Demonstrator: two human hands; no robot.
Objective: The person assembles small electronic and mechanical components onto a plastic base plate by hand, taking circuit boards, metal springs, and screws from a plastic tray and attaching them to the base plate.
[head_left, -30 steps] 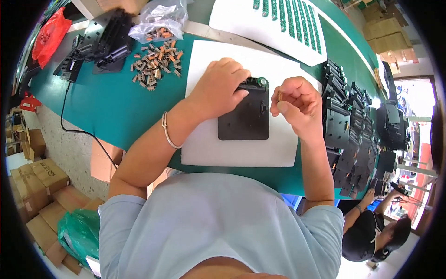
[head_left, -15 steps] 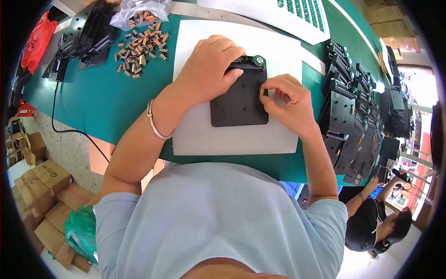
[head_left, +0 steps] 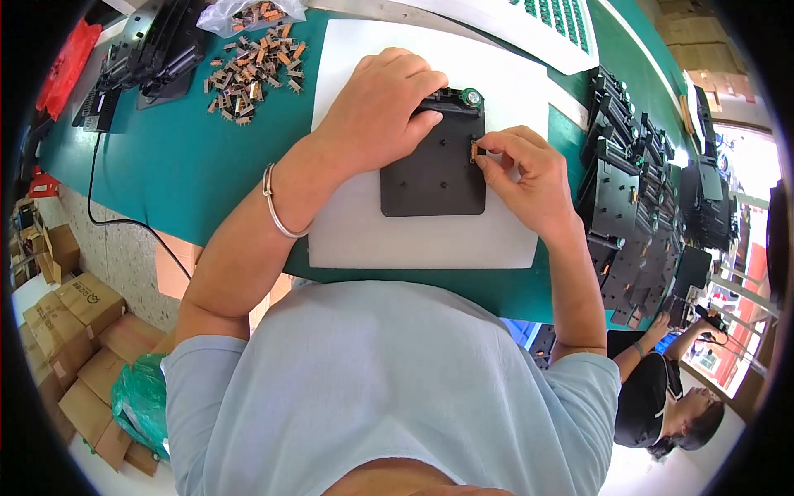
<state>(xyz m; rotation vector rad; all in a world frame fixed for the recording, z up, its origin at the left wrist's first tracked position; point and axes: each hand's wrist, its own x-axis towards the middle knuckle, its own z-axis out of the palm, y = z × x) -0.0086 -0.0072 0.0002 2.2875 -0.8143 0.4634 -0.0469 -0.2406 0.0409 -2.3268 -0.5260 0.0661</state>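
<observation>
A flat black plate [head_left: 423, 192] with a raised black bar along its far edge lies on a white sheet [head_left: 413, 248]. At the right end of that bar is a small round part with a green rim [head_left: 471, 97]. My left hand [head_left: 382, 107] is closed on the far left of the plate, fingers over the bar and thumb on the near side. My right hand [head_left: 528, 175] pinches a small orange-and-metal part [head_left: 475, 150] at the plate's right edge, thumb and forefinger at its right side. Whether the part is seated there I cannot tell.
On the green table, a pile of small orange-and-metal parts [head_left: 256, 74] lies at the far left, below a clear plastic bag [head_left: 236, 18]. A white tray [head_left: 496, 29] holds green parts. Black assemblies [head_left: 616, 190] crowd the right side; others [head_left: 161, 58] stand far left. Another person [head_left: 662, 393] works at right.
My right fingertips have shifted slightly toward the plate's right edge, and more of the small orange part shows. The left hand keeps its hold. The whole view has shifted a little.
</observation>
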